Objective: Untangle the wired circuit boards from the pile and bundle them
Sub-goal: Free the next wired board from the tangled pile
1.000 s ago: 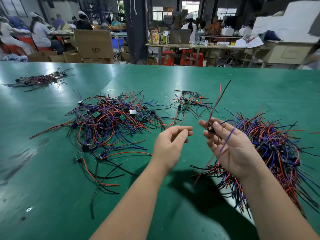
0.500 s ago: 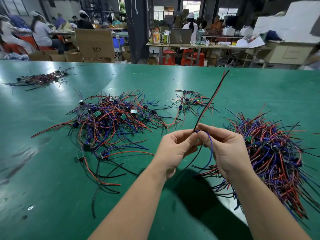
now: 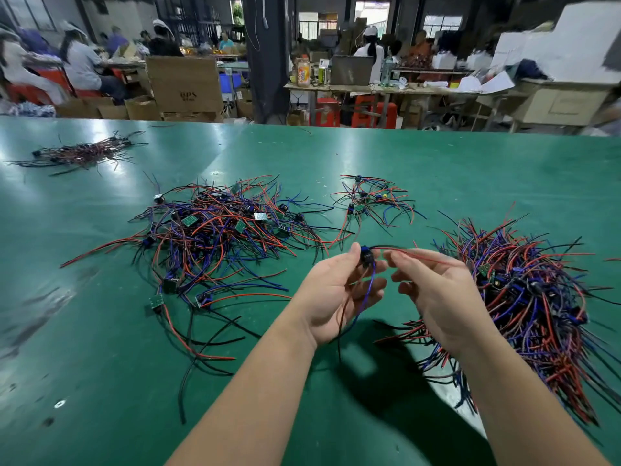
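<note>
Thumb and forefinger of the left hand (image 3: 336,297), in the head view, pinch a small circuit board (image 3: 367,257) with a blue part on it. It is held above the table (image 3: 470,169), just right of the tangled pile (image 3: 218,230) and nearer the camera. Its blue wire (image 3: 367,290) hangs down across the left palm. Its red wire (image 3: 433,258) runs away from the pile along the top of the right hand (image 3: 440,297), whose fingers are loosely curled. Whether they grip the wire cannot be told.

Farther right of the pile lies the bundled heap (image 3: 531,297). A small cluster (image 3: 369,200) sits off the pile's far right edge. Beyond the pile, past the table edge, stands a cardboard box (image 3: 184,84); its contents are hidden.

Half a second ago both hands met on a wire standing upright. Now they are apart and the red wire lies nearly level. A second ago the board was in the right hand.
</note>
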Demonstrator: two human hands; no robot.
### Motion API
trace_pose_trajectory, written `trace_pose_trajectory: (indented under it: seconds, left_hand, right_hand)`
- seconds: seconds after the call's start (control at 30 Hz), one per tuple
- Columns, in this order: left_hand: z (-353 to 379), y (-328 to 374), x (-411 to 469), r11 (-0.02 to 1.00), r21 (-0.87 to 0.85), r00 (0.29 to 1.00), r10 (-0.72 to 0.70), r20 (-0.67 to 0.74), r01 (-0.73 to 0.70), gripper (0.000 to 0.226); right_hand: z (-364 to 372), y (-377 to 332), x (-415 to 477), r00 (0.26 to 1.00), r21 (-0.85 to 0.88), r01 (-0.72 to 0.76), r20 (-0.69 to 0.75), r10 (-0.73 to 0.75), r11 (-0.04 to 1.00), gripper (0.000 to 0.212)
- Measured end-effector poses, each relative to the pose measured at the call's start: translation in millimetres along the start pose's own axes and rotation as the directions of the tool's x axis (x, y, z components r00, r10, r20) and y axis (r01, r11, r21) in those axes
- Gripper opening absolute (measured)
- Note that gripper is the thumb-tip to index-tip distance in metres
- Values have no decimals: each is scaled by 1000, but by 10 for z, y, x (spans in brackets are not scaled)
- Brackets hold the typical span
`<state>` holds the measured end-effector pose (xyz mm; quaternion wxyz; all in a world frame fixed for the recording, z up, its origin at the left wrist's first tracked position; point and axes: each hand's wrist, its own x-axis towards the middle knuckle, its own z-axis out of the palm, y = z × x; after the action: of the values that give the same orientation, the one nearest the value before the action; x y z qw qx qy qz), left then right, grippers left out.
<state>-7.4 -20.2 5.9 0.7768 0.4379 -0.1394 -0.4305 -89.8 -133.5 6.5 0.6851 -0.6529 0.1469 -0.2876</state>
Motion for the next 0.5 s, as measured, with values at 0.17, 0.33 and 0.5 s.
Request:
trace_pose_trajectory:
  seconds: [0.17, 0.33, 0.5]
  left_hand:
    - [-50, 42, -18, 994, 105, 999, 10, 50, -15, 40]
    - [-56, 29, -21, 946, 316, 997, 53, 54, -68, 35]
    - [-31, -14, -20, 931, 365, 1000, 14, 10, -16, 33]
  right_hand:
    - [-5, -13, -8, 999, 42, -12, 34, 11, 999, 27]
    - [8, 13, -6, 1000, 4, 20, 6, -20, 1000, 23]
    - [-17, 31, 28, 995, -11, -8, -102, 7, 1000, 17]
